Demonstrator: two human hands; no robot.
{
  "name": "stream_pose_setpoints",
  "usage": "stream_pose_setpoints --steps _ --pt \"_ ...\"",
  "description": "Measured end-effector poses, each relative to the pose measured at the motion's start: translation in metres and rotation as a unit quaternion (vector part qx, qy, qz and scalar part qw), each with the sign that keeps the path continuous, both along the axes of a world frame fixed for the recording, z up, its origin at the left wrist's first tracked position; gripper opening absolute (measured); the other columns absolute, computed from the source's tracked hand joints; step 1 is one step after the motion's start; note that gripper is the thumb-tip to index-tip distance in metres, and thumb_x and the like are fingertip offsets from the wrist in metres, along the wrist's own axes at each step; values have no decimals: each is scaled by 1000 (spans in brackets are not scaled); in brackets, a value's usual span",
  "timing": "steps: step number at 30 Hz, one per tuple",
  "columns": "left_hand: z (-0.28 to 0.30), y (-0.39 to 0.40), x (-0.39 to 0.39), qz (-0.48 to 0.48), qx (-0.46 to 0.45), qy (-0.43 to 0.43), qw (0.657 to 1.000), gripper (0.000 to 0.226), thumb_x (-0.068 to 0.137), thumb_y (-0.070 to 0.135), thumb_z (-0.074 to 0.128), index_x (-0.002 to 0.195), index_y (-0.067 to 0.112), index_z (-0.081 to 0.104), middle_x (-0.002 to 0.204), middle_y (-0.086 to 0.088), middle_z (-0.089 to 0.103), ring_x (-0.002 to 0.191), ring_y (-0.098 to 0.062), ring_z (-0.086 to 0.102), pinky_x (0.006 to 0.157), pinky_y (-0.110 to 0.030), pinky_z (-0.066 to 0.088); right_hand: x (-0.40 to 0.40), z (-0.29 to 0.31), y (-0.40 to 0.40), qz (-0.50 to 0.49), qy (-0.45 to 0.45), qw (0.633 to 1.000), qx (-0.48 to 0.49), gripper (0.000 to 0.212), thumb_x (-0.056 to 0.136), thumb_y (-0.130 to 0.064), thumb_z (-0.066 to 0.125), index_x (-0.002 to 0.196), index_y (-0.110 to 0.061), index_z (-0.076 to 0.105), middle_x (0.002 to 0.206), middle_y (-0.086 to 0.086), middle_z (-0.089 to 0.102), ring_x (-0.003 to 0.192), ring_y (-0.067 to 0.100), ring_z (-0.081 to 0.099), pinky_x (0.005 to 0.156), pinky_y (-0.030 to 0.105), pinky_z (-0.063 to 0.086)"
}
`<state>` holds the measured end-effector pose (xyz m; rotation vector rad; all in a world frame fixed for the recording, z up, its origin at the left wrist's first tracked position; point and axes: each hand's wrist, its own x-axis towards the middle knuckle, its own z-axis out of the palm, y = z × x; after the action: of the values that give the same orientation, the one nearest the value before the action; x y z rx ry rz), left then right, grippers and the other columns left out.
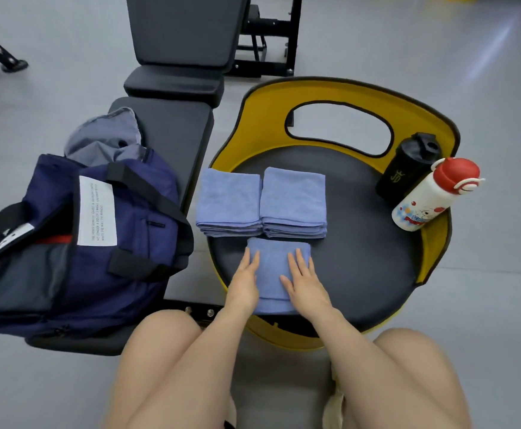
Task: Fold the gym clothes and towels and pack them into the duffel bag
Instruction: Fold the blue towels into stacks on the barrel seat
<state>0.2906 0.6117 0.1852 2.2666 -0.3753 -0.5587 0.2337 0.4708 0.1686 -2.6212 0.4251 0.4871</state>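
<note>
A folded blue towel lies on the black round seat pad in front of me. My left hand lies flat on its left edge, and my right hand lies flat on its right side, fingers straight. Behind it sit two folded blue towels side by side, one on the left and one on the right. The navy duffel bag stands open on the black bench to my left, with a grey garment bunched behind it.
A black shaker bottle and a white bottle with a red lid lean against the yellow rim at the right. Gym equipment frames stand on the grey floor behind the bench. My bare knees fill the bottom of the view.
</note>
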Motion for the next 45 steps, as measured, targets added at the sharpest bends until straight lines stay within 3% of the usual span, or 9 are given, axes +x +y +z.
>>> stream_pose_setpoints --steps 3,6,8,13,17,22,33,45 --pt "-2 15 10 3 25 -10 1000 62 93 -12 35 149 10 23 159 -7 5 145 -29 14 116 -36 18 10 0 14 6 -11 1000 6 64 103 -43 23 153 -16 -7 159 -4 -17 147 19 -14 117 29 21" --pt "-6 28 21 0 60 2 998 68 92 -15 34 151 13 14 159 -1 -3 146 -21 11 112 -27 22 19 -1 27 16 -11 1000 20 64 103 -43 24 153 -17 -7 159 -5 -18 147 18 -14 117 29 20" --pt "-7 33 27 -4 80 16 997 71 93 -15 34 151 15 8 159 1 -9 146 -16 9 110 -22 25 26 0 33 18 -10 1000 22 64 103 -43 24 153 -17 -7 159 -4 -18 147 19 -14 118 29 16" --pt "-5 40 30 -28 102 9 994 70 94 -13 33 151 18 5 158 1 -13 147 -16 -2 115 -27 21 30 6 35 32 9 999 -22 64 103 -46 22 153 -20 -8 159 -2 -17 147 25 -12 119 34 2" --pt "9 48 29 -39 193 -53 979 55 103 13 27 152 20 2 159 2 -10 147 -15 -4 118 -33 11 27 22 30 39 -18 996 -78 64 102 -48 22 153 -22 -7 160 -1 -16 147 25 -12 119 38 -3" --pt "38 65 24 -45 318 -191 927 61 103 33 29 152 14 -3 160 -2 -5 147 -19 -5 118 -39 -1 26 48 28 50 -45 993 -96 66 101 -50 24 153 -20 -5 160 -1 -12 148 19 -11 119 34 -2" --pt "127 131 20 -73 274 -293 913 63 103 37 29 152 15 -2 160 -2 -6 147 -18 -6 118 -37 0 27 139 83 74 -156 980 -101 71 100 -52 31 154 -19 -1 161 -2 -2 148 16 -4 120 34 1" --pt "213 236 15 16 264 -390 882 66 102 37 31 151 19 -9 160 -2 -7 147 -18 -3 118 -37 2 49 228 184 140 -243 951 -127 72 99 -53 32 154 -18 2 161 0 2 148 18 -2 119 34 2"
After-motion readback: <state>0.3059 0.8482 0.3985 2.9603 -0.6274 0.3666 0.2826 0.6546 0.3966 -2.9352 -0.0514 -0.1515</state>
